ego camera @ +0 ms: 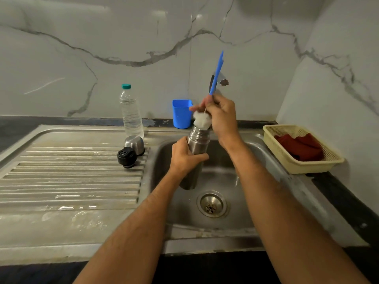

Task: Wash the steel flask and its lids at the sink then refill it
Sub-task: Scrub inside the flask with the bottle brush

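On the ribbed drainboard [67, 173] at 9 o'clock, the black inner lid [127, 157] and the steel outer cap [135, 144] stand touching each other, with a clear water bottle [131, 113] just behind them at 11 o'clock. Moving right, the left hand [185, 158] is wrapped around the mid-body of the steel flask [198, 142], holding it tilted, mouth up, above the sink basin [221, 181]; the flask base hangs clear of the drain [212, 203]. A blue cup [181, 113] stands at the rear rim. The right hand [221, 117] is closed on the blue handle of a bottle brush [216, 75], whose white head sits at the flask mouth, partly inside. At 3 o'clock a cream basket [303, 148] holds a red cloth [299, 146]. Handling judgement: the flask is rigid and moderately light when empty, but its smooth steel wall will be slippery when wet; grip the body mid-height with a full wrap, as shown. Both lids are likely small and slick; pinch them by the sides.
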